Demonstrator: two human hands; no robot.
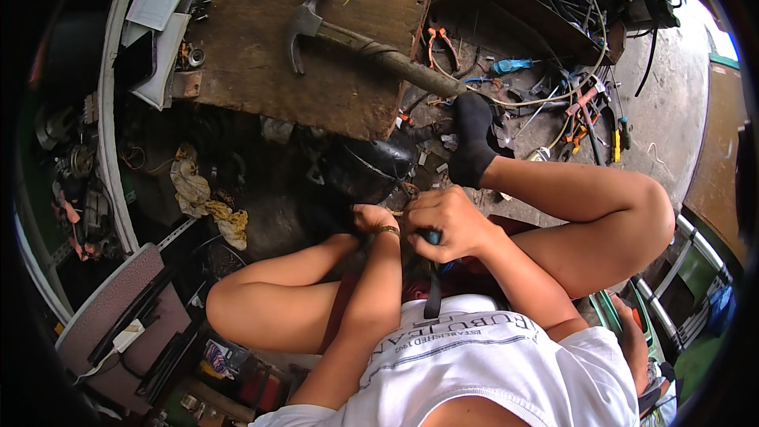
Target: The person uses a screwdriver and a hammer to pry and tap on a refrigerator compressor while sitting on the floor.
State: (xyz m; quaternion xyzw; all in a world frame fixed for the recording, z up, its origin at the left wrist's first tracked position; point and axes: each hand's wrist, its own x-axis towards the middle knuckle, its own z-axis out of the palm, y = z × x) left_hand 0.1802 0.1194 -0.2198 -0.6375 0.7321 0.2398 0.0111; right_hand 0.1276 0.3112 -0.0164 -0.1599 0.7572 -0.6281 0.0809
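Note:
My right hand (pixel 447 223) is closed around a tool with a blue handle (pixel 432 236), held just below a black rounded metal housing (pixel 370 168) that sits on the floor between my knees. My left hand (pixel 371 217), with a metal band at the wrist, reaches down beside the housing's lower edge; its fingers are curled and mostly hidden, so what they touch is unclear. My foot in a black sock (pixel 473 138) rests to the right of the housing.
A claw hammer (pixel 356 39) lies on a worn wooden board (pixel 316 71) above. Loose wires, pliers and screwdrivers (pixel 553 103) litter the concrete floor at upper right. Dirty rags (pixel 207 202) lie at left. Papers (pixel 158 8) sit at upper left, a power strip (pixel 126 336) at lower left.

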